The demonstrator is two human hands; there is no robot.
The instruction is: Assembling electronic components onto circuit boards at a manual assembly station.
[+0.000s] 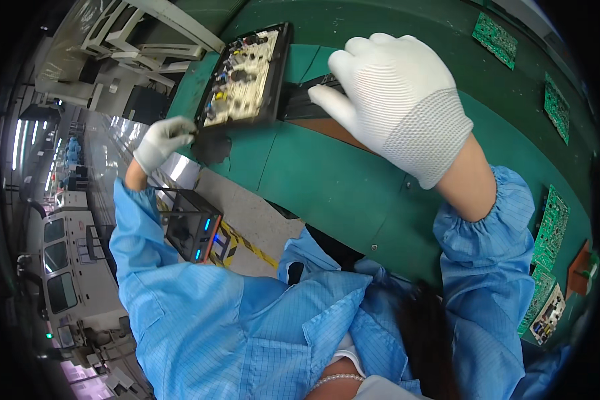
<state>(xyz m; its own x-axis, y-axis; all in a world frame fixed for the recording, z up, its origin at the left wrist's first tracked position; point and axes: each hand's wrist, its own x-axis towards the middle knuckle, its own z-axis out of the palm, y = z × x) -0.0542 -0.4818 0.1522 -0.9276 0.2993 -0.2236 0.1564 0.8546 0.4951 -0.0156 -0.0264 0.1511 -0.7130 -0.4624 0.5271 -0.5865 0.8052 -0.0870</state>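
A black tray [281, 73] sits tilted at the far left of the green bench, its near edge blurred. It holds a cream circuit board [255, 83] crowded with tall components. At the tray's near left corner, my left hand [161, 143], in a white glove, has its fingers pinched together on the edge. My gloved right hand [397, 90] curls over a flat black piece [307, 101] right of the tray, thumb on its near side. The palm hides the far end of that piece, and a brown strip [337, 131] runs beneath it.
Several green circuit boards [497, 40] lie along the bench's far and right sides. A smaller cream board [548, 313] and a brown holder [579, 272] are at the right. A black machine with blue lights [197, 227] stands on the floor, left of the green bench [327, 193].
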